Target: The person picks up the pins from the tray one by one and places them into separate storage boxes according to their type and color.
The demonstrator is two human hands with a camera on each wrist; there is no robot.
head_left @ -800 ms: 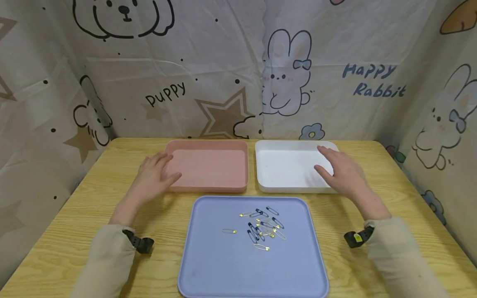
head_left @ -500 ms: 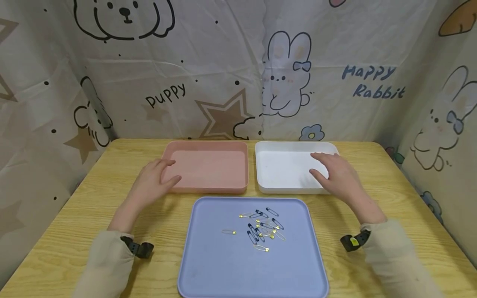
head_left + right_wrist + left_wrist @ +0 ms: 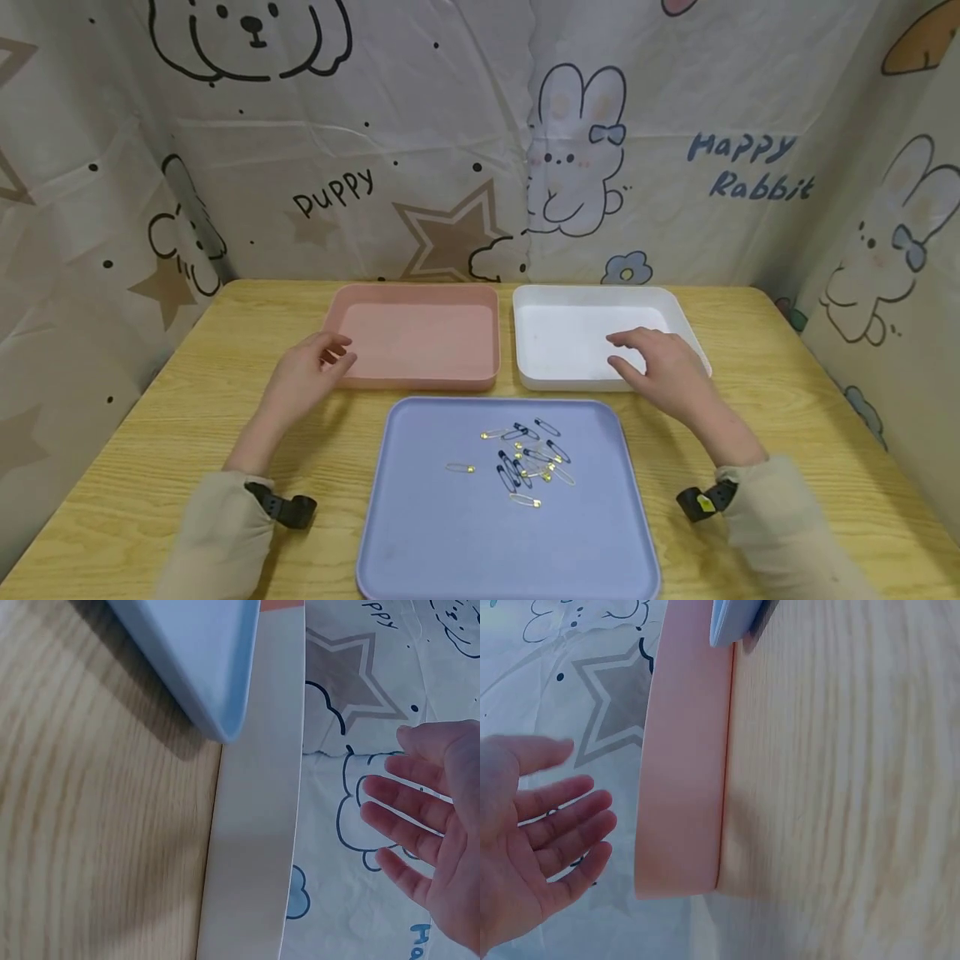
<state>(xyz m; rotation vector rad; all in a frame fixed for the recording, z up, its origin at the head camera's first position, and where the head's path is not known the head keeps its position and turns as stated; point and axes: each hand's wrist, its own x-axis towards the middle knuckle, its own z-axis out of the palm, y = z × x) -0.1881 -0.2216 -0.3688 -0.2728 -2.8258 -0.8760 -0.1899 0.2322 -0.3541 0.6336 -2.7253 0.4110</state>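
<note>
Left hand (image 3: 302, 377) and right hand (image 3: 670, 375) hover, fingers (image 3: 409, 796) loosely curved.

left hand (image 3: 302, 377) hovers by pink tray (image 3: 420, 335), right hand (image 3: 670, 372) over white tray (image 3: 562, 343); gold, dark pins (image 3: 517, 469) lie loose on blue tray (image 3: 487, 550).

Safety pins (image 3: 519, 468) lie on a tray (image 3: 480, 550) at the frame's lower centre; behind it on the counter (image 3: 157, 467), one bin (image 3: 420, 342) sits centre-left, another bin (image 3: 566, 342) centre-right.
</note>
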